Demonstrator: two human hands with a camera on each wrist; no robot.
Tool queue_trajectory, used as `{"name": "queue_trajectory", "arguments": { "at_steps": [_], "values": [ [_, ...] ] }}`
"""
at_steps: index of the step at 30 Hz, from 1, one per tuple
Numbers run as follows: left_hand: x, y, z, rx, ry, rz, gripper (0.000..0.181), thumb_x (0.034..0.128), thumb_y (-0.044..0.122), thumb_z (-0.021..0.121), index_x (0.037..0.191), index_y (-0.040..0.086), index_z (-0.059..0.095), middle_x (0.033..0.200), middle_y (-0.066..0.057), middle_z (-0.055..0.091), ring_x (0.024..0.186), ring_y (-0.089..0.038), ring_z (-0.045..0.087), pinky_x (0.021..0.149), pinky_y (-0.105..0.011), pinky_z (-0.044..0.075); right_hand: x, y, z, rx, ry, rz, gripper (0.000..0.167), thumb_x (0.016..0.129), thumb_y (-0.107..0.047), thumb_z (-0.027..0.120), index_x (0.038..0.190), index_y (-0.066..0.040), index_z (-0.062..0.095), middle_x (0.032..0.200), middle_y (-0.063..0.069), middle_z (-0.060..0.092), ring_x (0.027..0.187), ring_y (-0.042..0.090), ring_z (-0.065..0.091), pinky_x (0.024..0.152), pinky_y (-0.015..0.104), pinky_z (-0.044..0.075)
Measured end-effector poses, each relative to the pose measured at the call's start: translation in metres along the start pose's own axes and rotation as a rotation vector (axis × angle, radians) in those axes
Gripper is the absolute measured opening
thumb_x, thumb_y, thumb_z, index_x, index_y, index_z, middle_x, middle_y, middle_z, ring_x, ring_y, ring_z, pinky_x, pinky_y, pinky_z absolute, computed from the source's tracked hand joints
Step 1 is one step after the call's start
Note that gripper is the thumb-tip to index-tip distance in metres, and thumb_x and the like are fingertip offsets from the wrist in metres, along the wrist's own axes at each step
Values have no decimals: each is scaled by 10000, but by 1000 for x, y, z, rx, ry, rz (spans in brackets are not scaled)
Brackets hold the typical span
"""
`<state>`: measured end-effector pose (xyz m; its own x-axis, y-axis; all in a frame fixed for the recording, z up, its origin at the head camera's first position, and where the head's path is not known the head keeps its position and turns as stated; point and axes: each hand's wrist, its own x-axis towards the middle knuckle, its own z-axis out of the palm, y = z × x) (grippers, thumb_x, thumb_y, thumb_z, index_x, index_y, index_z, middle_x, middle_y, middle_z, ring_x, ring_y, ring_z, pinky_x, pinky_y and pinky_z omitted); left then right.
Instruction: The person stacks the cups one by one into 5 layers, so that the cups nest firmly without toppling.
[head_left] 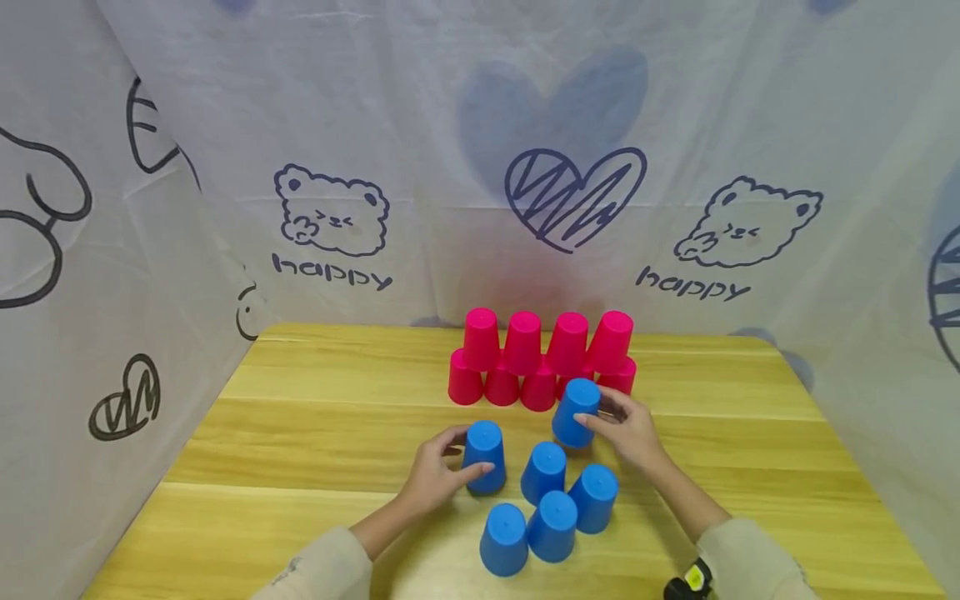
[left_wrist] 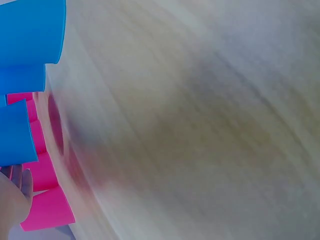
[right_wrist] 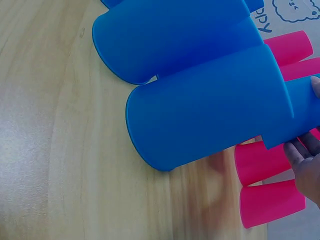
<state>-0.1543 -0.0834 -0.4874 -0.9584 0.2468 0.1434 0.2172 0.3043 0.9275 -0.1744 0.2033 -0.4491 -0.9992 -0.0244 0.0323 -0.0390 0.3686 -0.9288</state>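
Observation:
In the head view, my left hand (head_left: 437, 475) grips an upside-down blue cup (head_left: 484, 458), thumb across its front. My right hand (head_left: 630, 429) holds another blue cup (head_left: 577, 413) just in front of the pink cups, its fingers around the far right side. Between and nearer than the hands stand several more upside-down blue cups (head_left: 552, 526) in a loose cluster. The right wrist view shows my right hand (right_wrist: 307, 167) at the held cup, behind a large near blue cup (right_wrist: 210, 107). At the left wrist view's edge, my left hand (left_wrist: 15, 200) touches a blue cup (left_wrist: 17, 135).
Behind the blue cups, pink cups (head_left: 525, 343) stand upside down in two stacked rows. The wooden table (head_left: 337, 375) meets a printed white cloth (head_left: 450, 250) at the back and sides. A black and yellow object (head_left: 688, 581) lies by the right sleeve.

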Motion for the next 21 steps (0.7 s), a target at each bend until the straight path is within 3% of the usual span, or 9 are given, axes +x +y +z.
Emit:
{"name": "queue_trajectory", "arguments": {
  "at_steps": [7,21],
  "values": [
    [6,9,-2,29,29,-25,471,772,193,752,1191,72,575,1123,-80,646,1031,-239,593,898,-425,510,4,-7,1,-32,-4,21,571,835,-260,688,1326,-59,476,1305,175,524,1200,339,501,971,442,466],
    [27,38,-13,57,70,28,493,769,219,755,1203,84,565,1129,-85,644,1026,-259,599,902,-511,489,7,-30,-2,-14,24,-9,564,838,-245,685,1328,-59,477,1292,181,529,1182,339,509,966,447,469]
  ]
}}
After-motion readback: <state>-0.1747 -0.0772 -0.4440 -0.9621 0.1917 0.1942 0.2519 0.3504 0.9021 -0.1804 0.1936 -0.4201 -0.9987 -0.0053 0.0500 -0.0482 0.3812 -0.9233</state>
